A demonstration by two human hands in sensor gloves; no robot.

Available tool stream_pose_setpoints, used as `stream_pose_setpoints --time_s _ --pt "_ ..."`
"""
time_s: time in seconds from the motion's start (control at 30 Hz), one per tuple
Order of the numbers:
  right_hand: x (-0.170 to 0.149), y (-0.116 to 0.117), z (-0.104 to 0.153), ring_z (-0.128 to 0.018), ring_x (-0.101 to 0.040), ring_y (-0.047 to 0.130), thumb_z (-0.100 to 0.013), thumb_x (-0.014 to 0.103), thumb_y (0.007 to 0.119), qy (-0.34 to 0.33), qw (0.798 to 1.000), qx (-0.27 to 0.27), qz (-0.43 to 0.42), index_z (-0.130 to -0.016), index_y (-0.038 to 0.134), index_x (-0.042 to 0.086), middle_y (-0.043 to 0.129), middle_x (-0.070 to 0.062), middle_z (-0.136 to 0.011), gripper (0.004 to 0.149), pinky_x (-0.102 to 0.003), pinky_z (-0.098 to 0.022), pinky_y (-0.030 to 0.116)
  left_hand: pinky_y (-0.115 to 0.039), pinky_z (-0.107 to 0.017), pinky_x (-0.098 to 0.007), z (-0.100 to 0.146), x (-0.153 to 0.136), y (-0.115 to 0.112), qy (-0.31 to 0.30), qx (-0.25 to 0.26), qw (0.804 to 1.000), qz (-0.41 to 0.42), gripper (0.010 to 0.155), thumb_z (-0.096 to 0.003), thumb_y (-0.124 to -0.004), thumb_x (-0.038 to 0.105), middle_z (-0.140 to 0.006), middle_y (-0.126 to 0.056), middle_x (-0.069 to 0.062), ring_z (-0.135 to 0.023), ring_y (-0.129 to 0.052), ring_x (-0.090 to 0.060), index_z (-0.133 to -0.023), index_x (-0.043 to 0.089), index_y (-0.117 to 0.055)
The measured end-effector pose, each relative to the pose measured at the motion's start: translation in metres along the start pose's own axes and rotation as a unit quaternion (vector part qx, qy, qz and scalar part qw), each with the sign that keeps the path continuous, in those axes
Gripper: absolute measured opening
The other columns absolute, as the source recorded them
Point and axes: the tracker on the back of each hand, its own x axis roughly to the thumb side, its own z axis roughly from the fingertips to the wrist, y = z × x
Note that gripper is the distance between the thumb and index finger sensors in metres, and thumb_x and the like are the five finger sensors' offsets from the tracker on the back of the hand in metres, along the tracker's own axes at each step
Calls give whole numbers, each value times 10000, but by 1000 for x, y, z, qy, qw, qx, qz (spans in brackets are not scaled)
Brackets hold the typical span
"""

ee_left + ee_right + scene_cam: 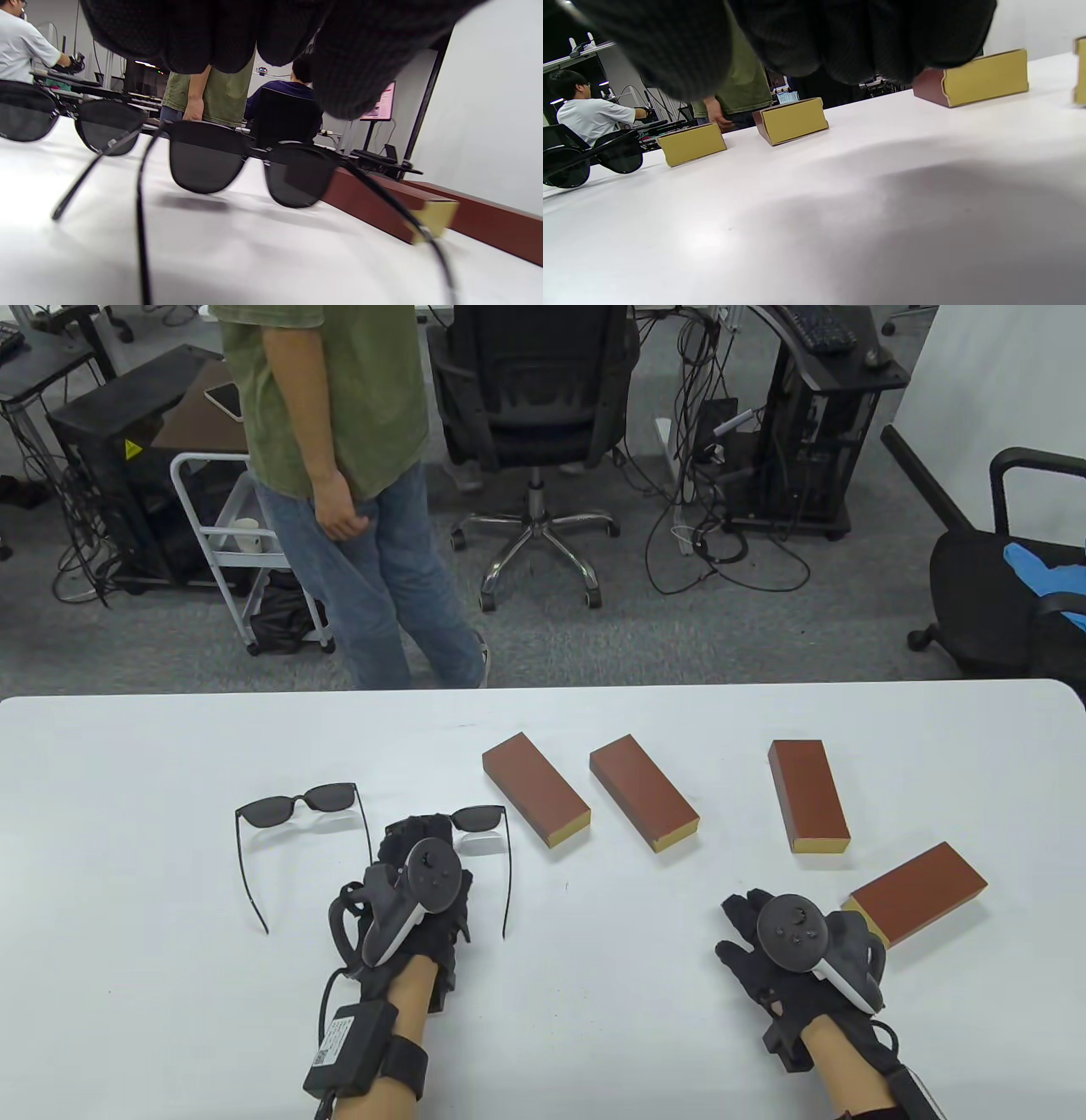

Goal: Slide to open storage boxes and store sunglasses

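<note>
**All four boxes closed, both pairs of sunglasses out on the table**

Early days here, by the look of it. Four red-brown storage boxes lie on the white table (127, 780), and every one shows its tan drawer end flush with its sleeve: none has been slid open. Take the box nearest the right hand (918, 892) as the landmark. The upright box (808, 796) lies just beyond it, the middle box (643, 791) well off to its left, and the far-left box (535, 789) further left again.

The sunglasses are both unstored. The first pair (294, 806) sits far left of the landmark box, arms unfolded and pointing toward the person. The second pair (481, 821) lies between that pair and the far-left box, also unfolded.

The left hand (420, 891) is over the second pair, between its two arms. In the left wrist view the fingertips (343, 76) hang just above the frame (250, 167); whether they touch it, one cannot tell, and no grip shows. The right hand (785, 942) rests low over the table just beside the landmark box, fingers loosely spread and holding nothing; whether it touches the box is hidden by the tracker.

So the judgement: nothing is stored. Left to do is everything: open the boxes, fold the sunglasses, place them inside.
</note>
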Motion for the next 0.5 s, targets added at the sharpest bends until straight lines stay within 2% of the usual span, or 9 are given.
stream_pose_setpoints --time_s 0.2,0.33,0.5 --pt "0 1 -2 -841 -416 746 -303 476 863 -9 999 2 36 -840 756 255 722 -132 -952 591 -498 -616 702 -704 -653 -564 -47 -7 9 22 -5 996 -85 727 -376 -977 368 -1114 -701 -26 -997 -753 -330 -1044 314 -697" --pt "-1 -2 -3 -836 -411 755 -301 478 864 4 997 -26 69 -837 758 259 730 -128 -948 589 -495 -613 707 -699 -629 -559 -69 -6 0 57 -46 988 -133 722 -367 -989 379 -1099 -728 -8 -965 -777 -310 -1033 334 -713" --pt "-5 -2 -5 -834 -409 759 -301 482 864 11 996 -29 79 -837 758 259 735 -126 -945 590 -493 -611 710 -709 -602 -542 -84 3 -13 40 -63 977 -200 660 -367 -986 370 -1059 -791 27 -919 -815 -282 -993 363 -774"
